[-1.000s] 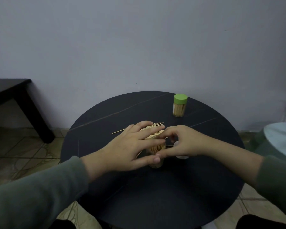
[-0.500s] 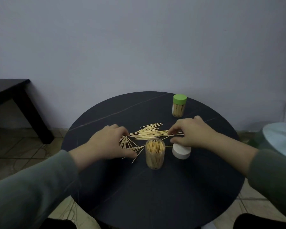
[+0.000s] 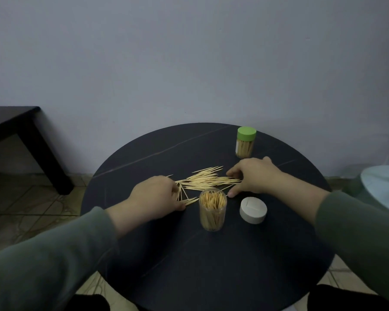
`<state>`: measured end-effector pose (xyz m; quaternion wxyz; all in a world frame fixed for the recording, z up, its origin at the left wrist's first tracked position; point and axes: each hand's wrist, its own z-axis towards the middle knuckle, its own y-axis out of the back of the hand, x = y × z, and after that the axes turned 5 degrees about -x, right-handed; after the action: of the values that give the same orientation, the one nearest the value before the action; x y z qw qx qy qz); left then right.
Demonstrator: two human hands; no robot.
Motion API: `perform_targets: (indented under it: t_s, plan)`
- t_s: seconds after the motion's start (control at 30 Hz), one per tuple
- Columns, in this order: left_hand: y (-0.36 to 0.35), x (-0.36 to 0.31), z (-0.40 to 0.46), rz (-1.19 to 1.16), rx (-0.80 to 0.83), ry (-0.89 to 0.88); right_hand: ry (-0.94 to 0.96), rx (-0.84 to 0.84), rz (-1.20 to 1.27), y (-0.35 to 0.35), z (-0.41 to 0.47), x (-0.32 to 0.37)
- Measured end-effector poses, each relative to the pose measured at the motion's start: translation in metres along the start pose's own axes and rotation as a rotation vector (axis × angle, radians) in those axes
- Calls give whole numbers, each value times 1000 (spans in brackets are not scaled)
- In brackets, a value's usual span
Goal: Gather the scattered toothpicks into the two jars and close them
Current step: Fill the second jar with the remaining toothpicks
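Between my left hand (image 3: 154, 198) and right hand (image 3: 254, 176), both curled and pinching the pile's ends, the toothpicks (image 3: 208, 181) lie lengthwise left-to-right, just behind the open jar (image 3: 212, 209).

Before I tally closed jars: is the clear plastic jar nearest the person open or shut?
Open. The clear plastic jar stands upright with toothpick tips showing at its mouth; the white round lid lies beside it on the black table.
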<state>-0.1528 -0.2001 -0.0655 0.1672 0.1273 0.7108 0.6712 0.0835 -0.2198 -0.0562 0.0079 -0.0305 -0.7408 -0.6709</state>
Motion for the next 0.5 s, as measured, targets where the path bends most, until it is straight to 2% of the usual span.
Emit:
perform_targets:
  t_s: [0.13,0.27,0.37,0.5]
  plan:
    - [-5,2,5,-64,-78,-34,36,-56,90,-6,6,-3]
    - [-9,3,9,-76,-162,-58,107,-159,77,-8,8,-1]
    - [-12,6,14,-75,-122,-43,170,-188,47,-11,10,5]
    - [-15,10,20,-48,-26,-91,216,-128,9,-15,15,15]
